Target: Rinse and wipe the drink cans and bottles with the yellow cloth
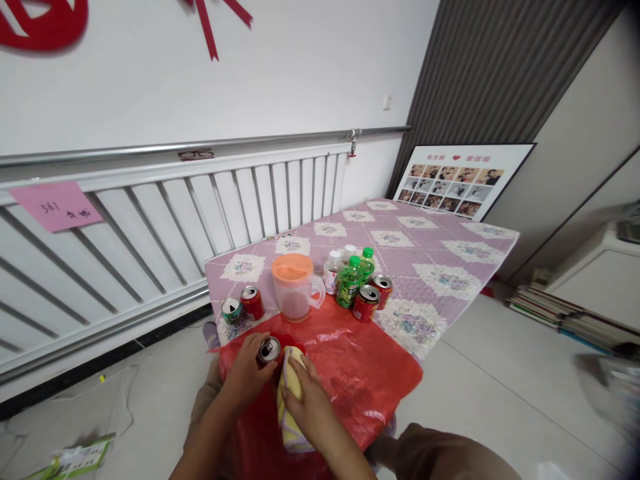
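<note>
My left hand (247,370) is wrapped round an opened drink can (271,349) at the near left of the table. Right beside it, my right hand (309,400) grips a folded yellow cloth (291,417) and presses it toward the can's side. Both are over a red plastic sheet (360,367) spread on the near end of the table. Behind my hands stands a clear pitcher (294,297) with an orange lid. To its left are a red can (253,303) and a teal can (233,313), both opened.
Right of the pitcher cluster green-capped bottles (349,283), white-capped bottles (332,272) and two red cans (367,304). A floral purple tablecloth (395,238) covers the table. A white radiator (250,200) runs along the wall behind. A photo board (457,180) leans at the far right.
</note>
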Demonstrator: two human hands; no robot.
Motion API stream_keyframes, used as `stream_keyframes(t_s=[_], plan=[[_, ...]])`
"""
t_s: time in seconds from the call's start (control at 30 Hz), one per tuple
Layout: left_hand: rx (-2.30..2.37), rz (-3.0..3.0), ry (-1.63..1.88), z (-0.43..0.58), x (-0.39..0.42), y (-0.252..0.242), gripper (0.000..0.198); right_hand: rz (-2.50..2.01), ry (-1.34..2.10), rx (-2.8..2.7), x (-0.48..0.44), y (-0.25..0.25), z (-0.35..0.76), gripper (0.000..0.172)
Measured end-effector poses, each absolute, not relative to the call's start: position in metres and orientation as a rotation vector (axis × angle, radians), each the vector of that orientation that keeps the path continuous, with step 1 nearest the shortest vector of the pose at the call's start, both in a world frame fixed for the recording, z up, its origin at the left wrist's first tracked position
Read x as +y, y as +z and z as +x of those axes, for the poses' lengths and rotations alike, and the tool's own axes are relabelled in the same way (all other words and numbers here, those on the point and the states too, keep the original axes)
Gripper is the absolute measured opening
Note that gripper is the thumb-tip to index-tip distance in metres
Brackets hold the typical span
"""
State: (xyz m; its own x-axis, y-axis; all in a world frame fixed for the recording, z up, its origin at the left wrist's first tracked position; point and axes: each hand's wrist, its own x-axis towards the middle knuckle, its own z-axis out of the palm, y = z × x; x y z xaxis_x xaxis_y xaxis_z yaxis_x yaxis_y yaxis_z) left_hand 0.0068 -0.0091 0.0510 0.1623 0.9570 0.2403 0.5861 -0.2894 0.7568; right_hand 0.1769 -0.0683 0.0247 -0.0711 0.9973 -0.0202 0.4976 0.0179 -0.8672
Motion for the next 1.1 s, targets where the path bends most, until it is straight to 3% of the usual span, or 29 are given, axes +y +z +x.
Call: stream_keyframes(t_s=[0.4, 0.77, 0.97, 1.1], plan=[[1.326, 1.965, 0.964, -0.003, -0.001, 0.041, 0.051, -1.418, 0.861, -1.640, -0.068, 0.050, 0.174, 0.061], [1.217, 1.943, 0.859, -0.012, 0.005, 0.049, 0.064, -1.564, 0.969, -1.670, -0.068, 0.024, 0.177, 0.060], [1.491, 1.901, 1.055, 0.004, -0.006, 0.037, 0.073, -1.498, 0.872, -1.637, -0.065, 0.035, 0.178, 0.058], [1.761, 1.894, 1.098, 0.014, -0.013, 0.038, 0.055, -1.465, 0.839, -1.637, -0.062, 0.045, 0.176, 0.059]])
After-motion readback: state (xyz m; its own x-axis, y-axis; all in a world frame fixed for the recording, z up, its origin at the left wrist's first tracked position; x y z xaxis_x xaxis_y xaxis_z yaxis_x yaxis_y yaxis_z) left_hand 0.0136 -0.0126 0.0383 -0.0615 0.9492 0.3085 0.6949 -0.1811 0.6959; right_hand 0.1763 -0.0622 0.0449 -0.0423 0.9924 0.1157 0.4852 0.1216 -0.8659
